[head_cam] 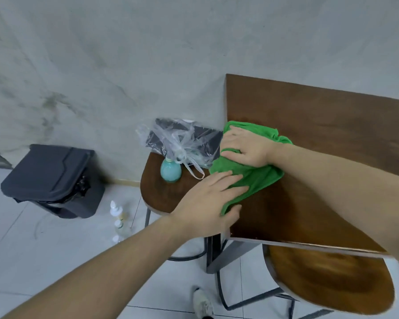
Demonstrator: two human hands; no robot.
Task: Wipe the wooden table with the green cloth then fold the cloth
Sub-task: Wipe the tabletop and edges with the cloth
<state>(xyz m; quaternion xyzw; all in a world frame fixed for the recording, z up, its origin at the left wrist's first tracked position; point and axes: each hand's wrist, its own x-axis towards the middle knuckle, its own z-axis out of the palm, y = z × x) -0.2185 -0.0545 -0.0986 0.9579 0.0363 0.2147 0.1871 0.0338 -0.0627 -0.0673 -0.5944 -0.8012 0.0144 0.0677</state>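
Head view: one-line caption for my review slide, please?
Both hands, left hand and right hand, press green cloth at wooden table corner.

Person seen from the head camera. Both forearms are bare to the edge of view, with no sleeve, watch, bracelet or ring showing. Left hand (207, 203) and right hand (247, 146): ungloved, nails short and unpainted. One shoe (202, 303) shows at the lower edge: a pale, whitish-grey laced trainer with a dark trouser hem just above it.
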